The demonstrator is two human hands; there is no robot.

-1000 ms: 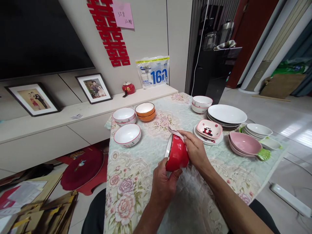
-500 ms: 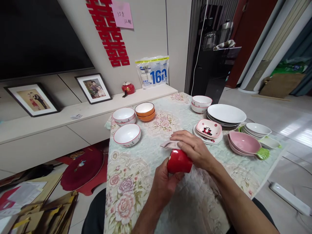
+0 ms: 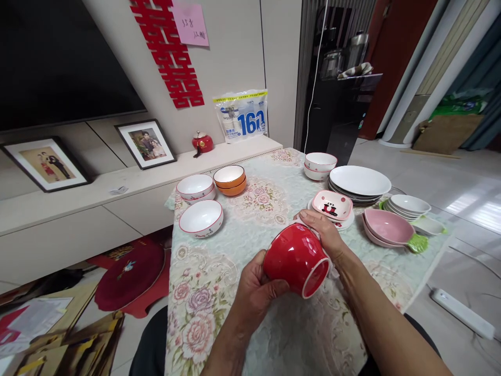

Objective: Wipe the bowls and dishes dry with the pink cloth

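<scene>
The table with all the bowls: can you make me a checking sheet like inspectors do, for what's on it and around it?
Surface: flowery tablecloth, a bit wrinkled.
Things in use: red bowl, tilted, base showing; pale cloth against it.
Other dishes: stacked orange bowls, plates, pink dishes.
Clutter: cardboard and papers, lower left.
Hands: left hand grips the red bowl; right hand holds the pale cloth to it.
Cables: white cable hanging by the black cabinet; power strip on the floor.
Surroundings: black screen, two picture frames, pink note.
</scene>
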